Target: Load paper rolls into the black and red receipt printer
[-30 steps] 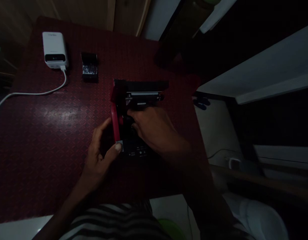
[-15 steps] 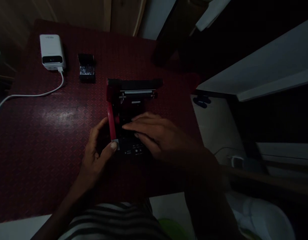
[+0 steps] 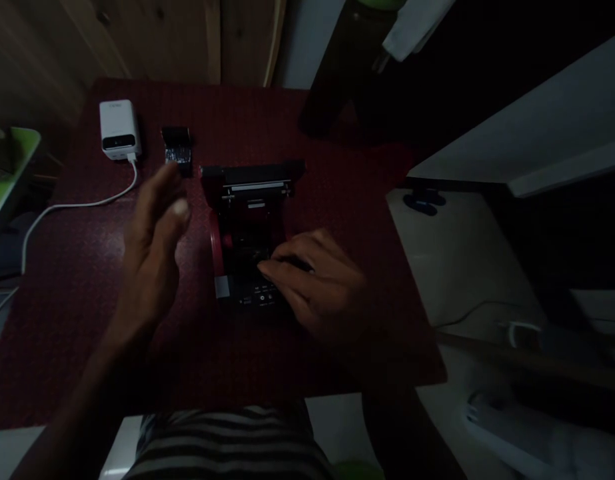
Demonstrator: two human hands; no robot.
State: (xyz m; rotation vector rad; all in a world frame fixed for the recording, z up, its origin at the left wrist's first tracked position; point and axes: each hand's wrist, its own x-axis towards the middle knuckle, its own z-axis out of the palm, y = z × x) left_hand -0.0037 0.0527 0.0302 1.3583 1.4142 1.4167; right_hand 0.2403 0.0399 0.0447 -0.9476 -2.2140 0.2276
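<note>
A small red and black printer-like device (image 3: 220, 243) sits on the table with its lid (image 3: 257, 175) raised. White markings and buttons show on its black front panel (image 3: 260, 298). My right hand (image 3: 317, 280) reaches over the device's right side, fingertips pinched together at the dark open compartment; what they hold, if anything, is lost in shadow. Off to the left of the device, my left hand (image 3: 152, 247) is raised over the table, fingers apart and nothing in it. Just beyond its fingertips lies a small black object (image 3: 177, 155) with a shiny face.
The red patterned table (image 3: 187, 360) carries a white power bank (image 3: 118, 130) with a white cable (image 3: 87, 203) running off to the left. A tall dark bottle (image 3: 344, 60) stands at the back right. Blue slippers (image 3: 424, 200) lie on the floor.
My left hand has let go of the device's left edge and moved left and up, towards the small black object. My right hand stays at the compartment. The view has shifted slightly.
</note>
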